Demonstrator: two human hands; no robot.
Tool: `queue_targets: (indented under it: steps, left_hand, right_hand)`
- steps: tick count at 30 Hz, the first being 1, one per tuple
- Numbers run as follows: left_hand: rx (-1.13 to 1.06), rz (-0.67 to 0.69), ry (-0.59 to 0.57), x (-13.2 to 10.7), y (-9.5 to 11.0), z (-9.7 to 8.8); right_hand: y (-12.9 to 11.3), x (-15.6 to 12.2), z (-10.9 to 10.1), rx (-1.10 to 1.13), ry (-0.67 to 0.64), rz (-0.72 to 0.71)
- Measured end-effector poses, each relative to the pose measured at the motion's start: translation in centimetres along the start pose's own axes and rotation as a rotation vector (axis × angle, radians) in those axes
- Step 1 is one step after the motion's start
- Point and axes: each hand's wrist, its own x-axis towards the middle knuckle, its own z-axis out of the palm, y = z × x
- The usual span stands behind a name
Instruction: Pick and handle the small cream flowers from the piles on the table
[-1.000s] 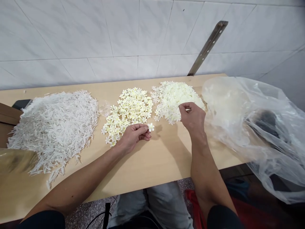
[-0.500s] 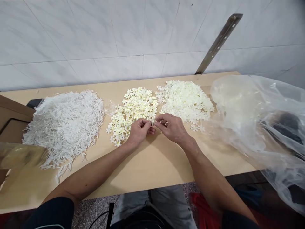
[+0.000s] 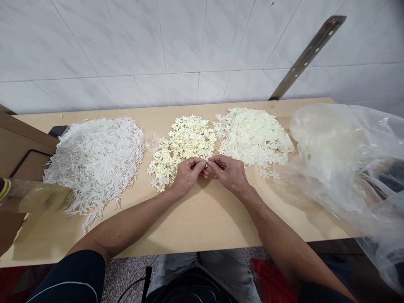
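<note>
My left hand (image 3: 187, 176) and my right hand (image 3: 229, 171) meet fingertip to fingertip over the table's middle, both pinched. Between the fingertips shows a pale bit of a small artificial flower (image 3: 207, 160), mostly covered by the fingers. Just behind my left hand spreads a pile of white flowers with yellow centres (image 3: 189, 136). Beyond my right hand lies a heap of paler, whitish flowers (image 3: 255, 134), with a few loose ones at its near edge. On the left is a large mound of thin white stamen-like strands (image 3: 97, 155).
A clear plastic bag (image 3: 331, 147) covers the table's right end. At the left stand a cardboard box (image 3: 28, 134) and a clear yellowish jar or tape-like cylinder (image 3: 41, 197). A metal strip (image 3: 307, 57) leans on the tiled wall. A crumpled clear wrapper (image 3: 152, 143) lies between piles.
The view has shifted slightly left, so the table's contents appear further right. My hands stay together, fingertips closer now, and the flower between them is more hidden.
</note>
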Motion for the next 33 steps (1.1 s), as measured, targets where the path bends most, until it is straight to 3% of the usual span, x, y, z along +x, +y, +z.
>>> queue_targets:
  steps: [18,26,33]
  left_hand:
    - [-0.023,-0.011,-0.053,0.0,0.0,-0.3]
    - [-0.018,-0.050,-0.001,0.0,0.1,0.0]
    - [0.007,-0.056,0.036,0.0,0.0,0.1]
  right_hand:
    - [-0.3,-0.3,0.7,0.080,0.071,0.089]
    - [-0.6,-0.2,0.7,0.045,0.061,0.100]
    - [-1.6,0.0,-0.3,0.254,0.082,0.235]
